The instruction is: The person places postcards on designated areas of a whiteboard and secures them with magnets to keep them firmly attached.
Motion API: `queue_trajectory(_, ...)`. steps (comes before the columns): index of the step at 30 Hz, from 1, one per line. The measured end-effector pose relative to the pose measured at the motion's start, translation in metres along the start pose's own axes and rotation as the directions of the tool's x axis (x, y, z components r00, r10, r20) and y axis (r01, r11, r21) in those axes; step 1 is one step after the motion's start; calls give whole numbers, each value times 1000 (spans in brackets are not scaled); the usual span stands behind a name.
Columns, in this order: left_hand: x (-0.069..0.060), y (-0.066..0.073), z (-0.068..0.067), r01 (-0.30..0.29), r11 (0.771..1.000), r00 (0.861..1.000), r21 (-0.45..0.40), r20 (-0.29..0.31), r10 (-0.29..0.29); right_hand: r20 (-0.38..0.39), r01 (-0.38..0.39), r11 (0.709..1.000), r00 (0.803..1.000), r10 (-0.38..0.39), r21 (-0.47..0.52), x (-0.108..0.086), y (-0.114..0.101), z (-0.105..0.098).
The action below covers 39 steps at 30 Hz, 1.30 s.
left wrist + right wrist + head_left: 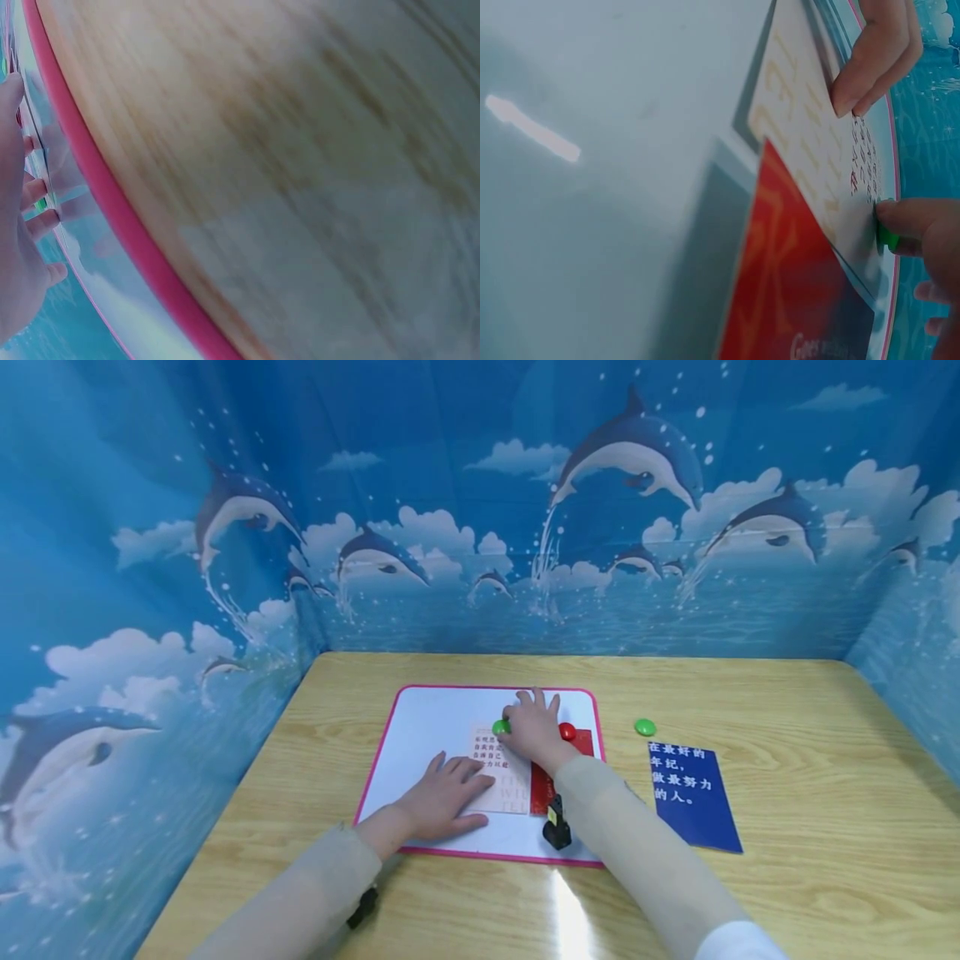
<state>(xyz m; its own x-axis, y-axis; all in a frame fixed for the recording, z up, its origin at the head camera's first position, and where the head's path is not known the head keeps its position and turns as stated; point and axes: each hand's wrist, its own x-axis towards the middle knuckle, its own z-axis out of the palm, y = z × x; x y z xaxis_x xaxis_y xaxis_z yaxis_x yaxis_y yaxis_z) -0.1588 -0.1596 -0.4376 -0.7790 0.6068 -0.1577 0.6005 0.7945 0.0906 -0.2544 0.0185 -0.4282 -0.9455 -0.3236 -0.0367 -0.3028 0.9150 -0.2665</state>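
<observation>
A white board (427, 718) with a pink rim lies on the table. On it is a pale card (506, 785) printed with dark characters, beside a red card (542, 789) to its right. My left hand (442, 797) rests with fingers spread, its fingertips (847, 101) touching the pale card's left side. My right hand (534, 727) pinches a round green magnet (501, 727) at the pale card's top; in the right wrist view the thumb lies against the magnet (889, 235). A red magnet (567, 732) sits at the red card's top, just right of my right hand.
To the right of the board, a blue card (693, 797) with white characters lies on the wooden table (825, 760). Another green magnet (645, 727) lies above that card. A dolphin-patterned curtain (465, 527) hangs behind the table and along its sides.
</observation>
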Motion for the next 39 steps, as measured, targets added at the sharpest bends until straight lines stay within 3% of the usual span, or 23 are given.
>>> queue_trajectory(7, 1, -2, -6, -8, 998, 1000, -67, 5, 9, 4, 10, 1000, 1000, -10, -12, -6, 3, -5)
queue_trajectory(12, 2, -9, -14, -6, 996, 998, -91, -65, 0, 25, 69, 998, 997, -69, -13, -15, 9, -10)
queue_trajectory(17, 5, -18, -22, 90, 990, 990, -105, -103, -101, 43, 90, 996, 995, -90, -15, -26, 22, -15)
queue_trajectory(23, 6, -29, -23, 190, 976, 978, -105, -68, -198, 29, 73, 997, 997, -73, -6, -37, 39, -19)
queue_trajectory(29, 1, -41, -23, 241, 963, 968, -122, -47, -248, 14, 57, 998, 998, -57, 4, -46, 50, -22)
queue_trajectory(39, -16, -66, -15, 277, 948, 956, -156, -57, -289, -9, 45, 997, 999, -45, 55, -64, 72, -28)
